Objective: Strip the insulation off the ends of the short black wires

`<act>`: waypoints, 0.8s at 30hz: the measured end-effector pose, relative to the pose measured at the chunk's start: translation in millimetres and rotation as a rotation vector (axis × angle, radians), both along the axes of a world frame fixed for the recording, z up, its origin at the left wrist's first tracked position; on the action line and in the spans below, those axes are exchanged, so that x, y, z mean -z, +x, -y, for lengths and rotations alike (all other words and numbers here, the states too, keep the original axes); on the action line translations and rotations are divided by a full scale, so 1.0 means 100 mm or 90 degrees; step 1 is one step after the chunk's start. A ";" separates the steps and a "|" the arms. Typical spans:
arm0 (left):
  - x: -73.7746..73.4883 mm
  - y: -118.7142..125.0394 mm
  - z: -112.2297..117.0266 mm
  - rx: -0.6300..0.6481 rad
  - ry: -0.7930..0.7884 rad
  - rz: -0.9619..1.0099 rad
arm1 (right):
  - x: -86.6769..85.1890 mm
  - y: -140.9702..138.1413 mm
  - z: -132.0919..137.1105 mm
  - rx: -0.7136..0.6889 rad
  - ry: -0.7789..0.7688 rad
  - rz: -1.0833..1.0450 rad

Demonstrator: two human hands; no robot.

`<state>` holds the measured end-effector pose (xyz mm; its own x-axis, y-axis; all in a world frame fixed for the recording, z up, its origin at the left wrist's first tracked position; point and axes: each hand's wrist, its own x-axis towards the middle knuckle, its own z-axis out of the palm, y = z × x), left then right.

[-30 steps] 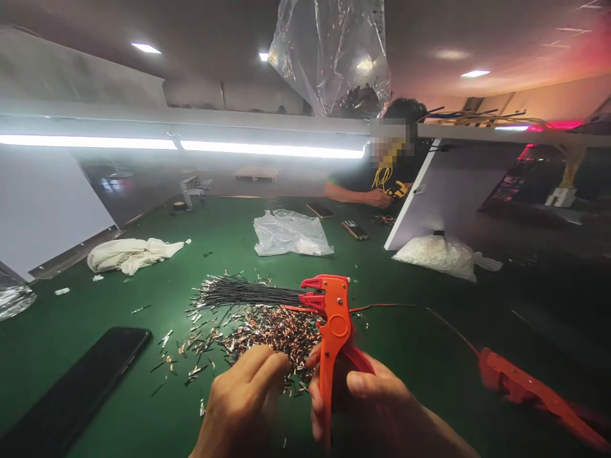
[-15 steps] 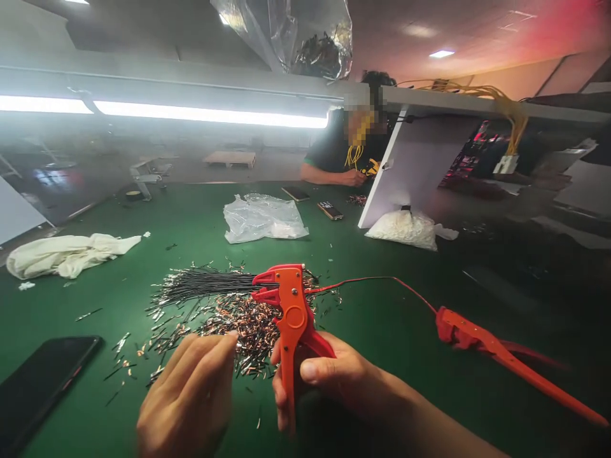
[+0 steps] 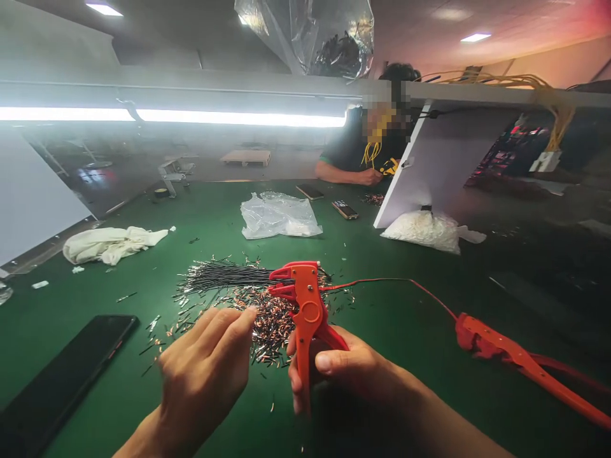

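Here, the green work table [image 3: 405, 331] fills the lower view. Across its far edge a second person [image 3: 367, 149] sits with a hand [image 3: 371, 177] on yellow wires. A white cloth [image 3: 107, 243] lies at the left side, a clear plastic bag [image 3: 279, 216] near the centre back, and a bag of white parts [image 3: 422, 230] at the foot of a slanted white panel [image 3: 443, 159]. A dark phone [image 3: 67, 375] lies flat at the near left. A second red tool [image 3: 520, 362] lies on the table at the right, well apart from the hands.

A bundle of black wires [image 3: 224, 277] lies at centre, with a heap of cut insulation and copper scraps [image 3: 258, 318] just in front of it.

The right hand [image 3: 348, 372] is closed around the handles of the orange wire stripper [image 3: 305, 305], holding it upright above the scraps with its head pointing left. A red wire [image 3: 382, 280] runs from the stripper head out to the right.

The left hand [image 3: 205, 375] holds no visible object; its fingers are extended and loosely together, fingertips just beside the scrap heap and near the stripper.
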<state>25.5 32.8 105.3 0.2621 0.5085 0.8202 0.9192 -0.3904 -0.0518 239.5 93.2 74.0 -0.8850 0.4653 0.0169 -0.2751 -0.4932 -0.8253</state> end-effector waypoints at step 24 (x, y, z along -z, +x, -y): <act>-0.06 -0.03 0.15 0.050 -0.075 0.183 | 0.14 0.09 0.10 -0.123 -0.170 0.017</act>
<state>22.4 17.8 111.4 0.0699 0.5915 0.8033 0.8566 -0.4484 0.2555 248.3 83.5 59.6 -0.9557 0.2737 -0.1079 -0.1351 -0.7340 -0.6656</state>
